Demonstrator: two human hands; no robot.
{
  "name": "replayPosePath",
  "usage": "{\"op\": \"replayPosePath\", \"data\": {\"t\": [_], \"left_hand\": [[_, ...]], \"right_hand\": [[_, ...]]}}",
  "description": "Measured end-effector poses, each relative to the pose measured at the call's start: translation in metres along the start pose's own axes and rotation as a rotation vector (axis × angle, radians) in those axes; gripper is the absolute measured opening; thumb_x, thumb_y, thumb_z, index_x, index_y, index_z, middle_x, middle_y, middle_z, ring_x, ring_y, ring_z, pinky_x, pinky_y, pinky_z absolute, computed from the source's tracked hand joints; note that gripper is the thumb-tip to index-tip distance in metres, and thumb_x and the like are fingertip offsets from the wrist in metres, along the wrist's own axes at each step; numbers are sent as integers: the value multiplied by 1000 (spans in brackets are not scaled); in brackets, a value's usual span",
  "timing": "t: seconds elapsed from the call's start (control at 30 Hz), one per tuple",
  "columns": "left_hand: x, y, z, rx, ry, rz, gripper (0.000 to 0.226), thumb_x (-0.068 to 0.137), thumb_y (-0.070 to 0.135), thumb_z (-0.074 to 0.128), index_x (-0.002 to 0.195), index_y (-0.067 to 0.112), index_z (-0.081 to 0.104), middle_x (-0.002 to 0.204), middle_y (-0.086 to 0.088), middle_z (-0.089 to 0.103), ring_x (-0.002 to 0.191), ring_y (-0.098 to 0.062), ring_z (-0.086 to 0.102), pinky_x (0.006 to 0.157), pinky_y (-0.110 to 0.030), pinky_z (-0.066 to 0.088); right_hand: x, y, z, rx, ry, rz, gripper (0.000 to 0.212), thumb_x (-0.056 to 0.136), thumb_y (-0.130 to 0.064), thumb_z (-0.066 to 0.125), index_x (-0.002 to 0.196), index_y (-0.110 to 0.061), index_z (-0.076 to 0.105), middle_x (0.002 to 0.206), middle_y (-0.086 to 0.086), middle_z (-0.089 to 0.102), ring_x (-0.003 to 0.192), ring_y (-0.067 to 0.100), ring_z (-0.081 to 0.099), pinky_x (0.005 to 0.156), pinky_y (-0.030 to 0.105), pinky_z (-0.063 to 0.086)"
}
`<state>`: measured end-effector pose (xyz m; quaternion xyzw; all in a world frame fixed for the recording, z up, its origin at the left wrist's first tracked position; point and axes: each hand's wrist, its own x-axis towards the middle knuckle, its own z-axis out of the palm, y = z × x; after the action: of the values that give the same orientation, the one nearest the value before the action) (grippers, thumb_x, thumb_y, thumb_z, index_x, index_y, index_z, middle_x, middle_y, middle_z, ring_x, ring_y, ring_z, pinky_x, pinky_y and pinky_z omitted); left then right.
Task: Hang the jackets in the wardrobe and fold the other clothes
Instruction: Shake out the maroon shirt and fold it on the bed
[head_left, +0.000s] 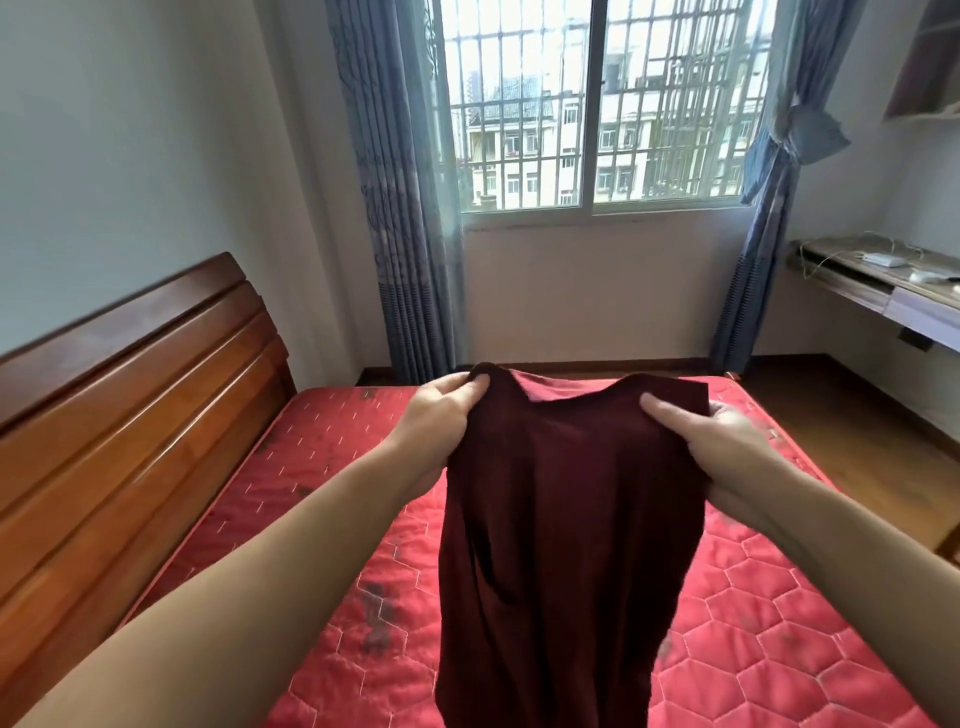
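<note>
Both bare forearms reach forward, held up and apart. The left hand (439, 415) has its thumb on top, fingers curled in a pinching grip; the right hand (719, 441) mirrors it, thumb pointing inward.

Two bare forearms, no sleeves, left grip (441, 415), right grip (722, 441)
</note>
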<state>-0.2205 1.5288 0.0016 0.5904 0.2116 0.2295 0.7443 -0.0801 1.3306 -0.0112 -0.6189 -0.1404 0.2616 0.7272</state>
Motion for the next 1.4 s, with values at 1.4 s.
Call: {"op": "replayPosePath", "data": {"t": [1.4], "left_hand": [[223, 77, 33, 263, 20, 495, 18, 97, 4, 52, 95, 14, 67, 80, 7, 72, 74, -10, 68, 64, -16, 53]], "right_hand": [[225, -142, 6, -518, 123, -648, 25, 89, -42, 61, 78, -20, 65, 82, 5, 72, 66, 21, 74, 62, 34, 61]]}}
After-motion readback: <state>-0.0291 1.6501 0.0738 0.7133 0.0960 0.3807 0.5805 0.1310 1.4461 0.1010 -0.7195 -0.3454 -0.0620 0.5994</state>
